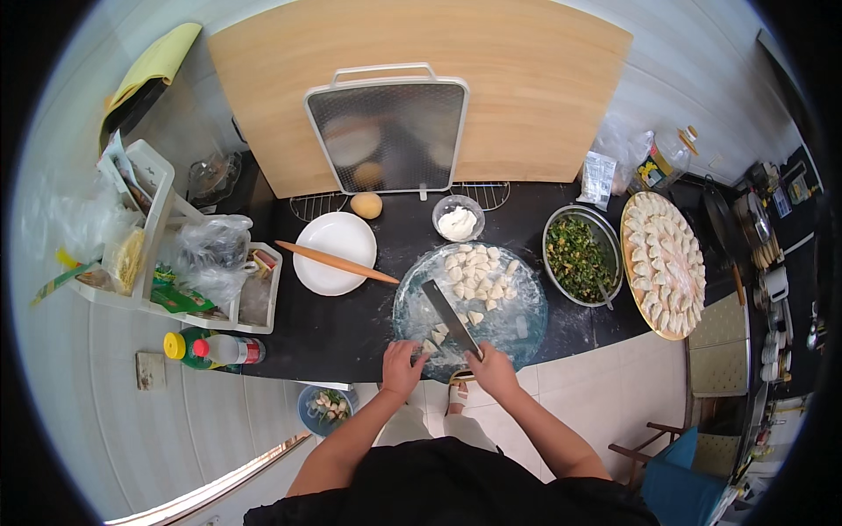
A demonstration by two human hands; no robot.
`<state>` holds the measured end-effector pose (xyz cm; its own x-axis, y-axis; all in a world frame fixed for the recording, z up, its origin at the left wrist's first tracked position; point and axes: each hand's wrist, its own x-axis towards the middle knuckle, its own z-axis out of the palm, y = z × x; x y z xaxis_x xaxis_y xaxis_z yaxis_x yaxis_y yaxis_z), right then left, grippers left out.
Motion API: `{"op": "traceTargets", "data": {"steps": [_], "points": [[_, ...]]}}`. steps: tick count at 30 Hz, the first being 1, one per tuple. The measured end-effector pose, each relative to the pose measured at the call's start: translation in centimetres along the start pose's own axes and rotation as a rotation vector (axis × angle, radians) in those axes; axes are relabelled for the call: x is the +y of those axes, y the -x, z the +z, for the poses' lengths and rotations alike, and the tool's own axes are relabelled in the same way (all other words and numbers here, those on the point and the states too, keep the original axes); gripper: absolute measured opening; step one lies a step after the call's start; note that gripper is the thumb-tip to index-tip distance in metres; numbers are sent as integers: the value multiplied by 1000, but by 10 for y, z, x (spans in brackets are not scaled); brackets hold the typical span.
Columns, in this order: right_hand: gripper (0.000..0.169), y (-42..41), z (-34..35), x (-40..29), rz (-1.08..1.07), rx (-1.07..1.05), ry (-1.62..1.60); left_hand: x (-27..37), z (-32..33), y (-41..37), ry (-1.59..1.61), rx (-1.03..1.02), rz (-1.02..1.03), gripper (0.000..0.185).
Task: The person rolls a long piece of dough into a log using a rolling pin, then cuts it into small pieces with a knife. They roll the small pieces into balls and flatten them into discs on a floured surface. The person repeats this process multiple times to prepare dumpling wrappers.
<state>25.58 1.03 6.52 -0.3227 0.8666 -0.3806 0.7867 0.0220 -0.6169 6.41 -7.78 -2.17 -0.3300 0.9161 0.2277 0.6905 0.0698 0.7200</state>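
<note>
My right hand [493, 371] grips the handle of a kitchen knife [452, 319], whose wide blade points up and left over a floured round glass board [520, 338]. At the board's lower left edge, my left hand [402, 367] has its fingertips at a piece of dough [429, 346]; whether it grips dough is hidden. A few cut dough pieces [439, 333] lie just left of the blade. Many more small dough pieces [475, 269] are heaped on the upper part of the board.
To the left, a wooden rolling pin [335, 262] rests across a white plate [316, 230]. Behind the board is a bowl of flour [458, 220]. On the right stand a metal bowl of chopped green filling [579, 260] and a round tray of dumplings [663, 263]. Bottles [230, 350] stand at the left.
</note>
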Motion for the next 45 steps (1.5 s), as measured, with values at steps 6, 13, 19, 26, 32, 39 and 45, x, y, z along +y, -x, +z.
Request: {"op": "traceTargets", "data": {"steps": [6,13,19,26,32,39,45], "points": [[42,-38,-18,-53,-321,143,-7,-9,-30,-11,-21,110,-41,21],[39,-130,34,-102,-737,191,52,-34,-77,-12,-12,170,-111,20],[42,-192,78,-158,-921,226,195,-51,-107,-3,64,158,-242,21],[44,-229,133,-174,-910,255,188,-63,-128,-9,77,145,-255,22],[43,-225,137,-175,-833,175,182,-68,-130,-23,107,92,-240,21],[41,-192,99,-157,-827,271,34,-52,-107,-36,147,21,-147,21],[40,-130,30,-39,-680,443,56,-20,-62,-32,95,-234,-85,34]]}}
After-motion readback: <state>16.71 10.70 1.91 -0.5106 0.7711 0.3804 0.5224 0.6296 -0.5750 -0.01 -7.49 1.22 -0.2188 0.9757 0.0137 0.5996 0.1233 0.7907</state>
